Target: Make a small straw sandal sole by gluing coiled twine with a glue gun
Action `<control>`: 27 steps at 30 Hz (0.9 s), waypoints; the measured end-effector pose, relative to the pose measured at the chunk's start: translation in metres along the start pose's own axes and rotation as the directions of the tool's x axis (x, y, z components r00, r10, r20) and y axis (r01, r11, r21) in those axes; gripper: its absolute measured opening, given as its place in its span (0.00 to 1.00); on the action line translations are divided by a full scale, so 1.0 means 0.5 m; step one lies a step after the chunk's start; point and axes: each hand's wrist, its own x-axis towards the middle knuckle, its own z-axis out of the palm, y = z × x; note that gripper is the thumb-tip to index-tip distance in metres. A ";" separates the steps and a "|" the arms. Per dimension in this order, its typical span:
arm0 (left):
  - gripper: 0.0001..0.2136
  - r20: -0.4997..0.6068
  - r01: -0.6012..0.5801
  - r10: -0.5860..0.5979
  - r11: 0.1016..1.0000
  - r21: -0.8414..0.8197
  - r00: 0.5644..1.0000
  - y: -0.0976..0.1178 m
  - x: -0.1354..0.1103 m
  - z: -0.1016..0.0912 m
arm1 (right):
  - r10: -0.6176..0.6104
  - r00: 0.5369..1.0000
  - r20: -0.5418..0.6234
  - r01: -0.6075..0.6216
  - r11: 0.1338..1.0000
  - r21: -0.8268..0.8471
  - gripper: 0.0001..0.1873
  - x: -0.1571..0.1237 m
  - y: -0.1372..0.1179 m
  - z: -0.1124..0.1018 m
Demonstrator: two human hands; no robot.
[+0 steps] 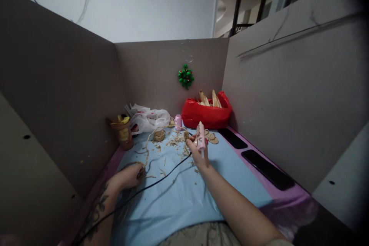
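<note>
My right hand (199, 155) is closed around a pink hot glue gun (201, 138), its nozzle pointing away from me and a black cord (164, 177) trailing from it. A small tan piece (186, 135) shows at the fingertips of that hand; whether they grip it I cannot make out. Over on the left, my left hand (134, 175) is closed, with a braided straw-coloured rope (147, 148) coming out of it. That rope curves up and across the far part of the table. A round woven coil (159, 134) lies inside the curve.
Dry scraps (175, 140) litter the blue cover (178, 200). Behind stand a red bag (206, 117) of dry husks, a pink can (178, 122) and a white plastic bag (151, 119). A brown pot (122, 134) is at left. Two phones (268, 169) lie at right, near flat tan pieces (211, 137).
</note>
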 end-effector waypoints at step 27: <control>0.14 -0.467 -0.439 -0.051 0.265 -0.859 0.883 0.274 0.171 0.102 | 0.017 0.973 0.229 -0.013 1.000 -0.020 0.30 -0.039 -0.011 0.012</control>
